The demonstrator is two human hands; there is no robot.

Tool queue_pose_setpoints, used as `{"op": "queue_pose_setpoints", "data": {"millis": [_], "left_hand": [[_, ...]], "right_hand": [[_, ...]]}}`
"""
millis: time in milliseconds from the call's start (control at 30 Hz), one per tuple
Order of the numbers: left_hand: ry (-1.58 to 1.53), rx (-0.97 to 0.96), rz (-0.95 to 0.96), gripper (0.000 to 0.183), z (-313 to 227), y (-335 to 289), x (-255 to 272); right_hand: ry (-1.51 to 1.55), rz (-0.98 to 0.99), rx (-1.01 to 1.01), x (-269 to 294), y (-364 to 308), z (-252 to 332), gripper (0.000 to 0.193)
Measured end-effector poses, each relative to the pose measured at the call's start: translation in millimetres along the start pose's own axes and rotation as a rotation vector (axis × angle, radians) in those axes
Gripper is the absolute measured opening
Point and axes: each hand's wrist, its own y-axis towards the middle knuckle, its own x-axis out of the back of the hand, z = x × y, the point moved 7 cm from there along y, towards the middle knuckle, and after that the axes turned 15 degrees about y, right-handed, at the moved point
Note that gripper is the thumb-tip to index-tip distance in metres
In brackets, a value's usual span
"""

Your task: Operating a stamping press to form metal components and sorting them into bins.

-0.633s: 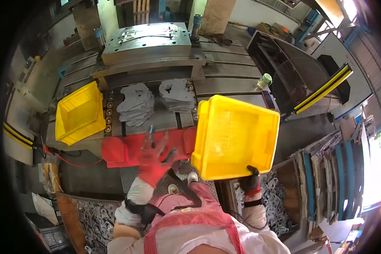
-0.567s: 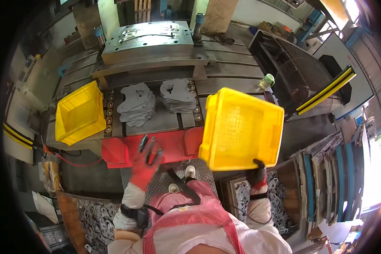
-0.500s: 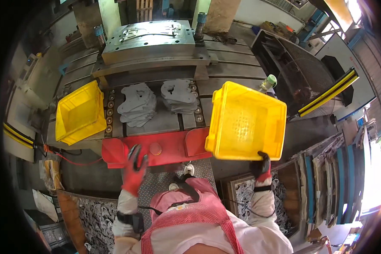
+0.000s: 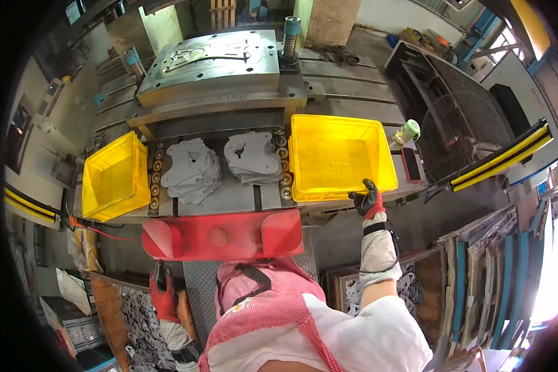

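Observation:
My right hand (image 4: 369, 201), in a red and black glove, is closed on the front rim of a yellow plastic bin (image 4: 341, 185), which sits on the press bed with nothing visible inside. Down at the lower left, my left hand (image 4: 162, 292) in a matching glove hangs with fingers stretched out, holding nothing, beside a wooden crate of metal parts (image 4: 144, 325). Left of the right bin lie two stacks of flat grey metal plates, a left stack (image 4: 193, 170) and a right stack (image 4: 252, 158). Another yellow bin (image 4: 115, 177) stands at the left.
A red control stand (image 4: 220, 235) with a round button is right before me. Behind the stacks rises a steel die (image 4: 214, 65). A green-capped bottle (image 4: 406, 133) and a phone (image 4: 411, 165) lie right of the bin, near a yellow-striped guard (image 4: 502, 158).
The right bin has come down onto the press bed, my right hand still at its rim. My left hand has dropped from the red stand toward the lower left.

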Motion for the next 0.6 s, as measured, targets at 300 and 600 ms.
{"op": "queue_pose_setpoints", "data": {"millis": [300,600], "left_hand": [[0.156,-0.127,0.079,0.042,-36.4,21.9,-19.6],[0.265,-0.231,0.234,0.054,-47.6,109.3,-21.2]], "right_hand": [[0.122,0.0,0.064,-6.9,-63.0,-26.2,0.064],[-0.447,0.272,0.618,-38.6,-133.9,-87.9,0.033]]}}
